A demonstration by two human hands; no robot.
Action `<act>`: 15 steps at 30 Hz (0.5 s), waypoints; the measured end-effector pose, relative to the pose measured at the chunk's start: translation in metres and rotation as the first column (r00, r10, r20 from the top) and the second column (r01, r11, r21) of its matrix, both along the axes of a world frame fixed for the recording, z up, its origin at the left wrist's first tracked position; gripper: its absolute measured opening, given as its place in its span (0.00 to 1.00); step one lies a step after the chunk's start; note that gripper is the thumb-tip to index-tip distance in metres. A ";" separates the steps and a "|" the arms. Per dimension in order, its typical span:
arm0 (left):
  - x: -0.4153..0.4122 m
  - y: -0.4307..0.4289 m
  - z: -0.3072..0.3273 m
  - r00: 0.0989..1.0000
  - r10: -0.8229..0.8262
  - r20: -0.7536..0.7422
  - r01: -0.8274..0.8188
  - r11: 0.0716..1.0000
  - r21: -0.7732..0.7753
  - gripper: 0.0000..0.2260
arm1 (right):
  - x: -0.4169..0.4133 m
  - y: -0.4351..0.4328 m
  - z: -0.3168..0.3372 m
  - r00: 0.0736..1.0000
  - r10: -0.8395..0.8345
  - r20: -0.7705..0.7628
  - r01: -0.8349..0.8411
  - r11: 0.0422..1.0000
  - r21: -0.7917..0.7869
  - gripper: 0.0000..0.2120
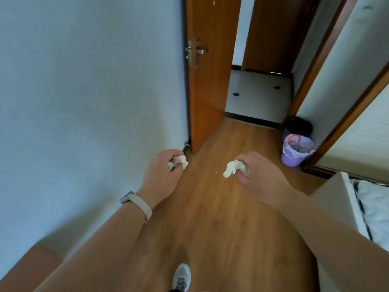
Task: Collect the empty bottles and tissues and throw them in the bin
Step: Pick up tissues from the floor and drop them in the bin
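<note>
On the wooden floor [210,218] of a narrow passage between a pale wall and the corner of a bed [374,209], a person stood with both arms stretched forward. The left hand [162,168], a watch [128,197] on its wrist, had its fingers curled round a crumpled white tissue [180,161]. The right hand [257,174] pinched a second crumpled tissue [232,167], which hung down from the fingertips. The two hands were held apart, each over bare floor.

The purple bin [291,160] stood ahead and to the right, against the wall beside an open doorway, well apart from both hands. It was lined with a bag and already looked fairly full, though what lay inside could not be made out. A dark bin or bag [300,125] sat just behind it.

As a judgement, the collecting of these two tissues was done and the carry to the bin was under way; dropping them in was not yet done. No bottles showed anywhere, so whether any were left to gather could not be told. A small white speck [216,171] lay on the floor between the hands and may have been a scrap of tissue to pick up.
</note>
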State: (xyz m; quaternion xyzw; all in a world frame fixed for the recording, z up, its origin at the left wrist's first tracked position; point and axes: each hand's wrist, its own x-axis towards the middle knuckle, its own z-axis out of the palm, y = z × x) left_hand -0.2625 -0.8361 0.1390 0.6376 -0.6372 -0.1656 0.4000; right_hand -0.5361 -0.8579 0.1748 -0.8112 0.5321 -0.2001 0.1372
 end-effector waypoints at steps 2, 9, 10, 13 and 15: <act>0.013 -0.033 0.001 0.999 -0.027 -0.034 0.026 0.999 -0.019 0.10 | 0.015 -0.019 0.004 0.999 -0.036 -0.003 0.036 0.999 0.005 0.06; 0.043 -0.114 -0.004 0.977 -0.192 -0.087 0.191 0.981 -0.023 0.09 | 0.056 -0.072 0.001 0.980 -0.195 0.045 0.197 0.979 -0.055 0.07; 0.046 -0.127 -0.004 0.973 -0.214 -0.086 0.212 0.977 -0.024 0.10 | 0.058 -0.076 -0.002 0.975 -0.217 0.038 0.219 0.974 -0.055 0.08; 0.045 -0.152 -0.006 0.960 -0.257 -0.109 0.258 0.966 -0.011 0.10 | 0.055 -0.083 -0.006 0.967 -0.256 -0.004 0.255 0.966 -0.044 0.09; 0.043 -0.168 -0.007 0.949 -0.296 -0.105 0.296 0.955 -0.017 0.10 | 0.048 -0.091 -0.005 0.956 -0.294 -0.012 0.294 0.955 -0.035 0.09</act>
